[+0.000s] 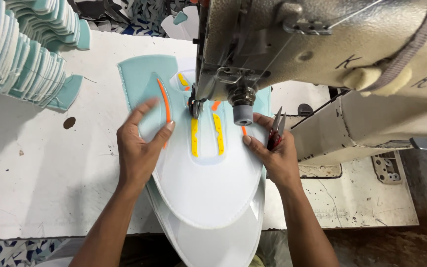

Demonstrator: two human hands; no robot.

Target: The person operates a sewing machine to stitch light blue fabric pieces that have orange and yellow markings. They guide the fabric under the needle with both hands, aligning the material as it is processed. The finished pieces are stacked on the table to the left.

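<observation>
While the left hand [142, 143] lies spread flat on a white shoe upper [208, 183] under the sewing machine [292, 44], the right hand [273, 151], at three o'clock, grips thread snips [276, 129]; its fingertips press the panel.

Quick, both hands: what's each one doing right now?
Left hand: open, flat on the shoe upper panel.
Right hand: holding thread snips, fingertips on the panel.

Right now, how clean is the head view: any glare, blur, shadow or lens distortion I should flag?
Head view: even, soft light; the white panel is bright but keeps its edge stitching. Left hand casts only a faint shadow. The sewing machine looms close and slightly soft, hiding the needle area. Table edges bow a little, a wide-angle effect. Right hand and snips are sharp.
</observation>
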